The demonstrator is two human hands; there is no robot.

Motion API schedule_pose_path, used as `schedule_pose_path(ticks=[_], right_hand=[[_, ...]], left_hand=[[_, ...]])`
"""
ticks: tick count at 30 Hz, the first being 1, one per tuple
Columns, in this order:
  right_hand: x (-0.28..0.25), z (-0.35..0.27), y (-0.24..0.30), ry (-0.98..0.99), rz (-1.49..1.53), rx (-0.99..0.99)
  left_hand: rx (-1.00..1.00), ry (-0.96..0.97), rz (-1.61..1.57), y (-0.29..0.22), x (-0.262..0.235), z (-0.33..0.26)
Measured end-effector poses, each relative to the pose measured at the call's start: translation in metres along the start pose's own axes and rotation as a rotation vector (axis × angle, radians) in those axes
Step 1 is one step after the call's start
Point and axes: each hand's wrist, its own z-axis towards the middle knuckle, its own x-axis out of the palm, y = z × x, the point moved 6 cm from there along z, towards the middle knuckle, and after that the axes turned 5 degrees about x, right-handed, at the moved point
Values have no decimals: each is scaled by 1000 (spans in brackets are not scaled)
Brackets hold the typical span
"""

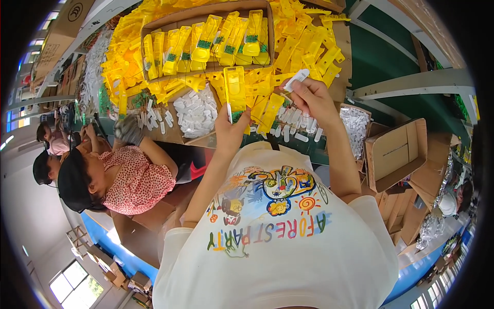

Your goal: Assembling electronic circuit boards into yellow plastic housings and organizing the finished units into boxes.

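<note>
My left hand (pixel 230 130) is closed round the lower end of a yellow plastic housing (pixel 235 86), which stands nearly upright with a green circuit board at its lower end. Between the thumb and fingers of my right hand (pixel 314 100) is a small oblong white plastic piece (pixel 297 81), raised to the right of the housing. Beneath my hands lie loose yellow housings (pixel 269 113) and scattered white pieces (pixel 298 122). Thin wires run near my left fingertips; where they end I cannot make out.
A cardboard box (pixel 206 73) of yellow housings with green boards stands ahead, amid heaped yellow parts (pixel 123 56). White pieces fill a small box (pixel 196 110) to the left. An open carton (pixel 396 154) stands at right. A co-worker (pixel 136 175) sits at left, a gloved hand near the table.
</note>
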Motion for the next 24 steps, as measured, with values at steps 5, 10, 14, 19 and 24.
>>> schedule_pose_path(ticks=[5,10,14,19,24], right_hand=[[27,11,10,-264,157,-201],[44,32,3,-344,194,-98],[36,25,18,-521,-180,-13],[36,16,74,-1070,-462,-1022],[71,57,34,93,118,-357]], left_hand=[[153,19,-46,3,16,-5],[289,135,376,-1,29,-13],[315,73,488,-6,22,-18],[430,49,600,1,22,-26],[424,161,516,2,16,-29]])
